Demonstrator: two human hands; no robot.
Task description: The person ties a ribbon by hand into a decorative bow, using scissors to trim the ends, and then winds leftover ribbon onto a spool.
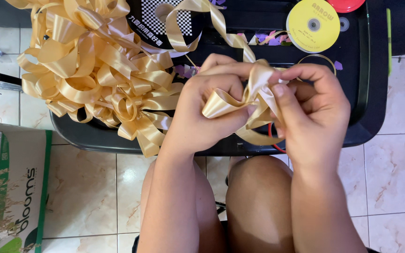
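Observation:
My left hand (207, 105) and my right hand (312, 105) both pinch a gold satin ribbon bow (251, 100) held over a low black table (94, 136). The left thumb presses a folded loop; the right fingers grip the bow's centre. A ribbon strand (221, 28) runs from the bow up to a spool with a checkered face (165, 18). A red-handled tool (273, 138) shows just under the bow, mostly hidden.
A big pile of finished gold bows (99, 70) covers the table's left side. A yellow spool (313, 24) and a red disc (345, 4) sit at the back right. Purple scraps (186, 70) lie around. My knees are below; a white and green box (22, 187) stands on the tiled floor.

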